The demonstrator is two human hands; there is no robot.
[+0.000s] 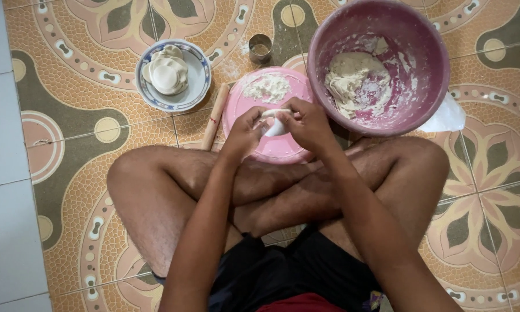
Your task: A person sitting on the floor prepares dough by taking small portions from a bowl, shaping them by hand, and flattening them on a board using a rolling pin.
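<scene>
The person sits cross-legged on a patterned tile floor (86, 190). Both hands meet over the near edge of a round pink board (283, 147) that lies on the floor just in front of the crossed legs. The left hand (243, 134) and the right hand (308, 124) are each curled, fingers pinched on a small piece of white dough (275, 122) held between them just above the board. A little heap of filling (267, 88) lies at the board's far edge. A wooden rolling pin (215, 115) lies against the board's left edge. Farther left stands a blue-rimmed bowl (197, 86) with folded dough pieces (167, 72). At the board's right edge sits a large purple bowl (433, 58) holding a lump of dough (349, 81). A small metal cup (260, 48) stands beyond the board.
</scene>
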